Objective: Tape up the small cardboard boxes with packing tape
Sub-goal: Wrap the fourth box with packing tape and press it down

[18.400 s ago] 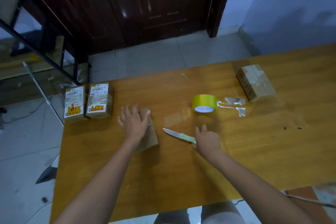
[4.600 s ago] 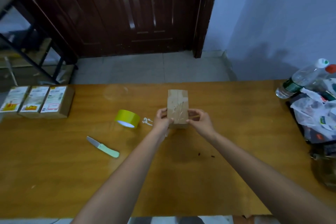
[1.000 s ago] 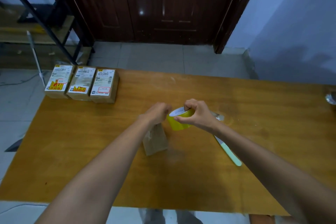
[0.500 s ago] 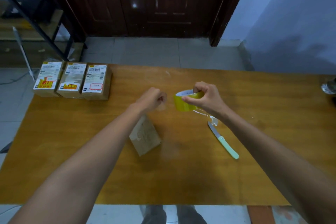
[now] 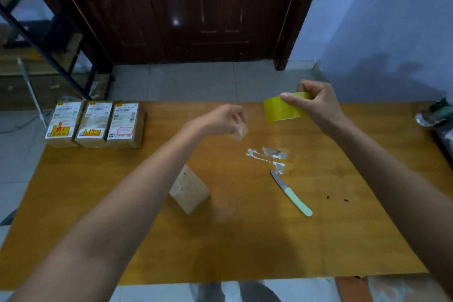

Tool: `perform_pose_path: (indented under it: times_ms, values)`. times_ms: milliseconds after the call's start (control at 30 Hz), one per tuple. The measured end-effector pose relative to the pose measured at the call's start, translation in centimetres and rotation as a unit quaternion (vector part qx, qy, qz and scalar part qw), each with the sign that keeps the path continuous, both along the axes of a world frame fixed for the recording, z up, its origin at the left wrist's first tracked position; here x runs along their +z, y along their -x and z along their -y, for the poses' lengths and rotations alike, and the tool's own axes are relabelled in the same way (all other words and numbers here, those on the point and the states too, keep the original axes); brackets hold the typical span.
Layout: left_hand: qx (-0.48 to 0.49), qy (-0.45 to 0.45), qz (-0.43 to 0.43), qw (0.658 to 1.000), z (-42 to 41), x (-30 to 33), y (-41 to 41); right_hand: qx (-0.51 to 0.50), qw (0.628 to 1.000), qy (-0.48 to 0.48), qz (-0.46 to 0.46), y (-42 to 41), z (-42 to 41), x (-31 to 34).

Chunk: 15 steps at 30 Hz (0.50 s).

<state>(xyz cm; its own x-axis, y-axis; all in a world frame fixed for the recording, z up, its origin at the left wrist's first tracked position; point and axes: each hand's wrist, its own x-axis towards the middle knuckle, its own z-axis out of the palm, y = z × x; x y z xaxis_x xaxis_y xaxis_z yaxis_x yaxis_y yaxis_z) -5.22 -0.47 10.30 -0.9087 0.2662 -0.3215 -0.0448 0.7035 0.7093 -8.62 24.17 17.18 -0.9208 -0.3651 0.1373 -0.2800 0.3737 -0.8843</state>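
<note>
The table (image 5: 73, 216) spreads wide and orange-brown under both of the person's arms. Far out beyond the left hand, at the table's back left corner, three labelled boxes (image 5: 94, 124) sit side by side, touching. Closer in, under the left forearm and nearer the person than the hand itself, lies the plain cardboard box (image 5: 190, 191), skewed at an angle to the table edge.

The right hand (image 5: 316, 103) is raised above the table, fingers and thumb curled round the yellow tape roll (image 5: 282, 109). The left hand (image 5: 224, 119), just beside the roll, has its fingertips drawn together as if pinching the free end of the tape; the hand is blurred, and though a pale clear flap seems to hang from it, I can't be sure how much tape is out.

Below the right hand lie some torn white scraps (image 5: 267, 154), and nearer the person a knife (image 5: 291, 193) with a pale green handle.

To do this pull well, I'd keep the roll steady and draw the end straight away from it, holding the strip taut and flat so it doesn't fold onto itself, then bring it down squarely over the box's seam. The knife is within easy reach of the right hand for the cut.
</note>
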Motion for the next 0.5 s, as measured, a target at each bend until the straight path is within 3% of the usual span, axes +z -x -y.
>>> perform_pose_path:
  times_ms: [67, 233, 400, 500]
  values:
    - [-0.003, -0.014, 0.041, 0.999, -0.2, 0.7, -1.2, 0.014, 1.000, -0.002, 0.001, -0.5, -0.7, 0.6]
    - [-0.047, 0.061, 0.098, 0.992, 0.3, 2.4, -4.5, 0.035, 0.999, 0.028, 0.022, -2.4, -1.2, 2.4]
    - [-0.004, -0.020, 0.139, 0.990, 1.4, 1.6, -8.9, 0.035, 0.998, 0.051, 0.033, -2.9, -2.2, 3.8]
    - [0.023, -0.004, 0.147, 0.989, 2.5, 1.4, -11.6, 0.045, 0.997, 0.045, 0.037, -3.3, -2.7, 3.4]
